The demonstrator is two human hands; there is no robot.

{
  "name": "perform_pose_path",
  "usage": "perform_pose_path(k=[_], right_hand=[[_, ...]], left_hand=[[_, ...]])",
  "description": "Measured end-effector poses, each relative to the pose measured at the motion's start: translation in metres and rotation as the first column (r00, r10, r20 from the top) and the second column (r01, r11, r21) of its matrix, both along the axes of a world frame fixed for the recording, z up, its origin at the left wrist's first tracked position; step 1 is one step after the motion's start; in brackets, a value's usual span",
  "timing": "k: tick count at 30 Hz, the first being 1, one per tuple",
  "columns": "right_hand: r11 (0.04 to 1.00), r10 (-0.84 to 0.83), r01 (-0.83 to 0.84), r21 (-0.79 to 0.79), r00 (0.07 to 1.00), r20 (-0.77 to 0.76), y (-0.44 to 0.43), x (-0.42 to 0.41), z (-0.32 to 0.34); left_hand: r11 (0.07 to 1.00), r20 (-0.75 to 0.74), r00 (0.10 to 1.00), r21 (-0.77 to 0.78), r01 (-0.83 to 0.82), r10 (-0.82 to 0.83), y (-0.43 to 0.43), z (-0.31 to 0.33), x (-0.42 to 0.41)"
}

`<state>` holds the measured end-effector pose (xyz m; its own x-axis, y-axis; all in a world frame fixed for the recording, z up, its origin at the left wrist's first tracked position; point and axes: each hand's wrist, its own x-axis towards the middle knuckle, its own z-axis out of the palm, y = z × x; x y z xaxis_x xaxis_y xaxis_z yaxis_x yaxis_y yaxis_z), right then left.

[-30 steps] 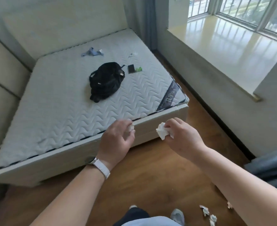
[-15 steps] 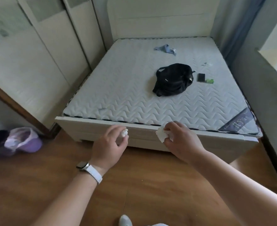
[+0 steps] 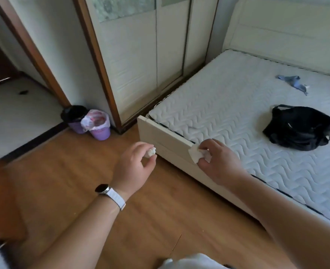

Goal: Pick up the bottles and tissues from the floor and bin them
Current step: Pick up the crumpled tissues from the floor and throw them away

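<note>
Wood floor (image 3: 67, 183) fills the near and left part of the view, bed (image 3: 168, 140) with a bare quilted mattress (image 3: 228, 113) on the right. White wardrobe (image 3: 137, 55) stands far centre, doorway to its left. Black bag (image 3: 300, 127) lies on the mattress at right, a blue cloth (image 3: 294, 83) farther back on it.

Two purple bins sit on the floor at the wardrobe's near left corner, touching each other: one with a black liner (image 3: 74, 118), one with a white liner (image 3: 99, 126) just right of it. Both well apart from my hands.

My left hand (image 3: 135, 166) is out over the floor, just left of the bed's footboard corner, watch (image 3: 102, 188) on the wrist. Its grip is pinched on a small balled tissue (image 3: 151, 152) between thumb and fingertips.

My right hand (image 3: 218, 162) is over the footboard edge, grip clamped on a bigger crumpled tissue (image 3: 194, 154), which sticks out left of the fingers.

Both tissues are off the floor, in my hands.
</note>
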<state>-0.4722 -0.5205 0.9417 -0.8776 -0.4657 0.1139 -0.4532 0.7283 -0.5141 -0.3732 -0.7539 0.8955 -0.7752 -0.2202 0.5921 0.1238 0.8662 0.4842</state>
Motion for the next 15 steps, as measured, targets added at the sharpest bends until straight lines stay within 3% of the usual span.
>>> perform_pose_path(k=[8, 15], right_hand=[[0.974, 0.223, -0.225, 0.026, 0.973, 0.062, -0.115, -0.023, -0.006], [0.920, 0.389, -0.391, 0.000, 0.916, 0.098, -0.194, -0.072, -0.022]], left_hand=[[0.973, 0.042, 0.974, 0.058, -0.224, 0.222, -0.078, -0.012, 0.027], [0.925, 0.121, 0.918, -0.009, -0.379, 0.378, -0.134, -0.008, 0.007]])
